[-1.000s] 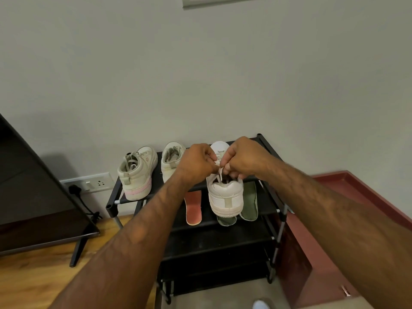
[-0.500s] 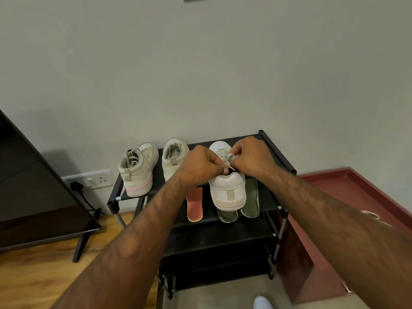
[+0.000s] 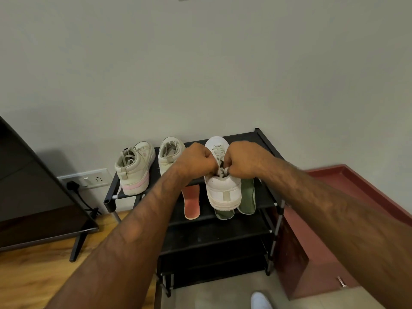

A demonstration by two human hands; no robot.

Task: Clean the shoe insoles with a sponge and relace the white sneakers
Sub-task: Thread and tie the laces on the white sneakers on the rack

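Two bare forearms reach out to a black shoe rack (image 3: 266, 198) set against a grey wall. The left grip (image 3: 196, 162) and right grip (image 3: 244, 162) are both curled tight into fists, knuckles almost touching. Each pinches part of the pale lace (image 3: 220, 169) at the top of a white sneaker (image 3: 224, 192).

The sneaker stands directly beneath the two grips on the rack's top shelf, heel towards the person and toe towards the wall. Its lacing shows just beyond the grips.

Below the left grip, nearer the person, a red insole (image 3: 191, 204) lies flat on the shelf. Below the right grip a green insole (image 3: 247, 197) lies just beside the sneaker. A second insole (image 3: 224, 214), also green, sticks out from under the sneaker's heel.

Just left of the left grip stands a beige sneaker (image 3: 169, 156), partly hidden by the wrist. Further left is a pink-soled sneaker (image 3: 133, 170). Beyond that are a wall socket (image 3: 94, 178) and a dark panel (image 3: 33, 186) on legs.
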